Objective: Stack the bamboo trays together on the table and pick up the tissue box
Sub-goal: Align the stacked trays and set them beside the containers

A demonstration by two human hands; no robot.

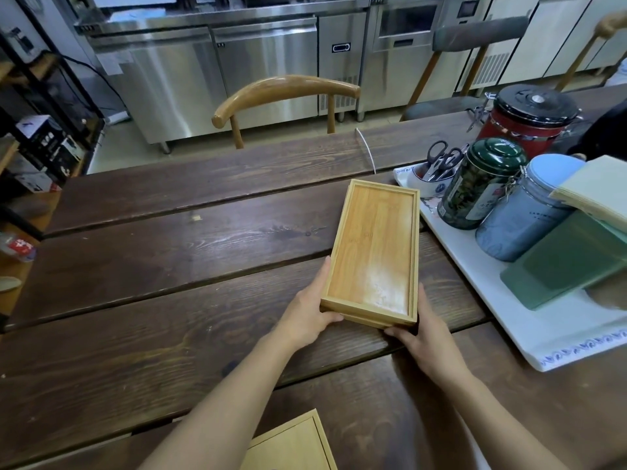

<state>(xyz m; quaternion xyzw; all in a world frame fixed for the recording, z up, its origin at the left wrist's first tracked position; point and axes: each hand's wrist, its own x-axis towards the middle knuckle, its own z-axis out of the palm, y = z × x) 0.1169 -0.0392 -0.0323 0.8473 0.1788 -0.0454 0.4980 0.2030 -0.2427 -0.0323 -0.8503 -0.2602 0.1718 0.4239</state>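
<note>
A stack of two bamboo trays [373, 245] lies lengthwise on the dark wooden table [169, 252], the upper tray nested on the lower one. My left hand [308, 310] grips the stack's near left corner. My right hand [424, 330] holds its near right corner, fingers under the edge. Another bamboo tray [295, 446] shows partly at the bottom edge, close to my body. At the right, a green tissue box [570, 266] with pale tissue [600, 188] sticking out rests on a white serving tray [509, 310].
The white serving tray also carries a dark green tin [481, 184], a grey-blue glass jar [522, 212] and a cup with scissors [437, 164]. A red canister [529, 113] stands behind. A wooden chair [285, 96] faces the table's far side. A white cable [368, 150] crosses the table.
</note>
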